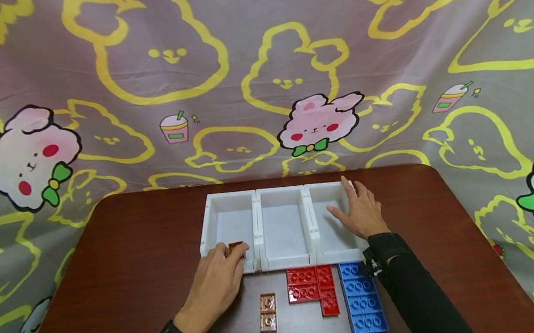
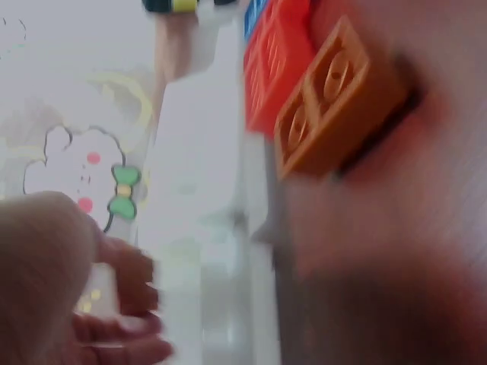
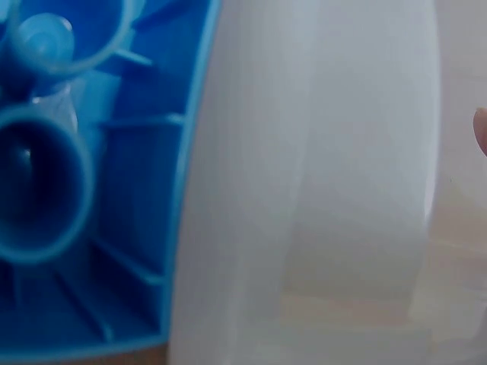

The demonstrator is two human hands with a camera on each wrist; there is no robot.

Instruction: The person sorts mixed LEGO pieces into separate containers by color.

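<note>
My left hand [image 1: 234,254] pinches a small brown brick [image 1: 236,246] at the front edge of the left white bin [image 1: 228,198]. Its fingers [image 2: 91,319] show blurred in the left wrist view. My right hand [image 1: 350,208] rests flat with spread fingers on the right white bin [image 1: 328,187], holding nothing. On the table in front of the bins lie two brown bricks [image 1: 268,312], red bricks [image 1: 309,285] and blue bricks [image 1: 363,297]. The right wrist view is filled by a blue brick's underside [image 3: 68,175] and a white bin wall [image 3: 304,190].
A middle white bin [image 1: 281,193] stands between the other two, all in a row on the dark brown table [image 1: 135,254]. A cartoon-print cloth [image 1: 258,71] hangs behind and drapes around the table. Brown bricks [image 2: 335,99] and a red brick [image 2: 278,61] show blurred.
</note>
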